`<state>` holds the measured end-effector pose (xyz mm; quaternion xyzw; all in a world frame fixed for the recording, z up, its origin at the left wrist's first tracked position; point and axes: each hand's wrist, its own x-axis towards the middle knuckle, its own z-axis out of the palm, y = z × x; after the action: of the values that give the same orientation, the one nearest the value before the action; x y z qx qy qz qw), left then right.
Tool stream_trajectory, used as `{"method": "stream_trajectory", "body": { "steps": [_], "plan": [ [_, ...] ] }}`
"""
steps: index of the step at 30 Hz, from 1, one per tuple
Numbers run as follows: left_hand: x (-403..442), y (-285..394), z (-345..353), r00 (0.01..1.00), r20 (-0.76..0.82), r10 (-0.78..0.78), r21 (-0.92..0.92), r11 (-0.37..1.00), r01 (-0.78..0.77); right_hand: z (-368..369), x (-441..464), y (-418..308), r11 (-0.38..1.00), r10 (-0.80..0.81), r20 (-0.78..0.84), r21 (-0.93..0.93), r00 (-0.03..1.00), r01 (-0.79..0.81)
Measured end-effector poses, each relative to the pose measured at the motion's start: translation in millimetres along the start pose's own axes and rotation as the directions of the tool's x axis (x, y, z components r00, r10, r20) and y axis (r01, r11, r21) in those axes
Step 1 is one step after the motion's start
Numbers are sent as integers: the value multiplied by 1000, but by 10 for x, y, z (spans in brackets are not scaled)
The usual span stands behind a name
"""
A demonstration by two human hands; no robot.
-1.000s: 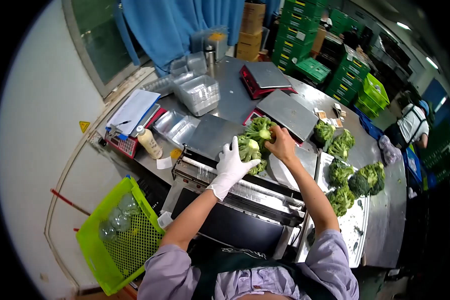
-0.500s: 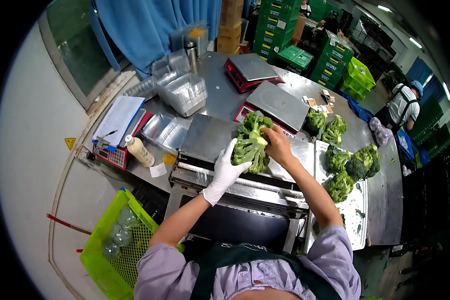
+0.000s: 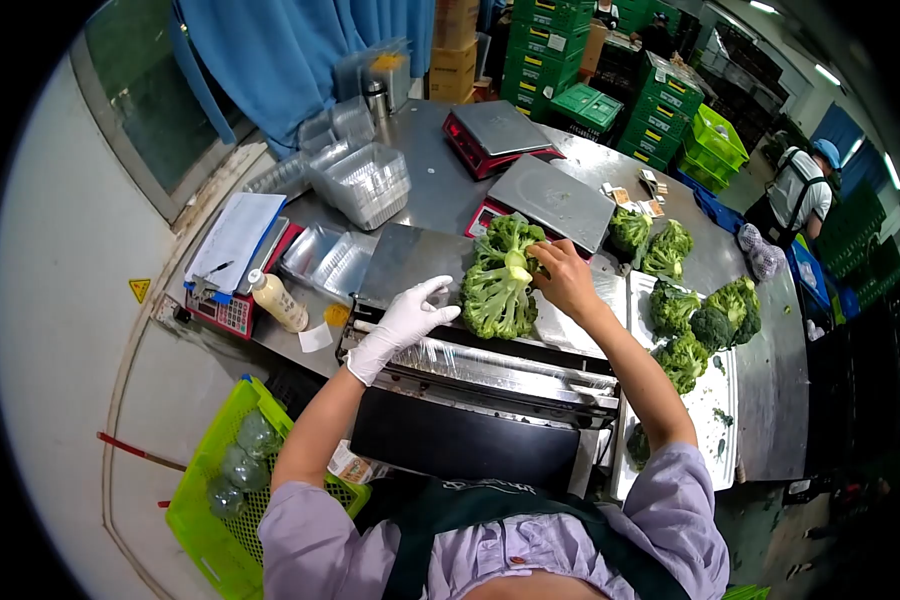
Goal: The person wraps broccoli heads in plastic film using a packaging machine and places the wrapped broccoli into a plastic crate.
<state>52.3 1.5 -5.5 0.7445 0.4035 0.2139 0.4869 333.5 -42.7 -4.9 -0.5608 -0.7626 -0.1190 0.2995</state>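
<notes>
Two broccoli pieces (image 3: 500,290) lie stems together, florets outward, behind the film wrapping machine (image 3: 470,375). My left hand (image 3: 410,318), in a white glove, is just left of the broccoli with its fingers apart and nothing in them. My bare right hand (image 3: 564,278) is at the right side of the broccoli, its bent fingers closed on the upper piece near the stem. More broccoli (image 3: 682,360) lies on and beside a white tray (image 3: 715,440) to the right.
Two scales (image 3: 555,205) stand at the back. Clear plastic trays (image 3: 362,185), a bottle (image 3: 278,300) and a clipboard (image 3: 232,240) are on the left. A green basket (image 3: 195,500) holds wrapped round items at lower left. Another person (image 3: 795,190) stands at far right.
My gloved left hand has let go of the broccoli and moved left from it. My right hand stays at its right side. The view has shifted.
</notes>
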Motion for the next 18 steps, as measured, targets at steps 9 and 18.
{"method": "stream_trajectory", "body": {
  "steps": [9,18],
  "plan": [
    [36,-96,-243,997,13,81,122,989,-82,-225,-45,-11,998,50,1,24,999,-50],
    [-120,-208,-533,536,650,539,582,101,-807,-623,-879,-227,884,-332,518,-121,788,452]
  ]
}}
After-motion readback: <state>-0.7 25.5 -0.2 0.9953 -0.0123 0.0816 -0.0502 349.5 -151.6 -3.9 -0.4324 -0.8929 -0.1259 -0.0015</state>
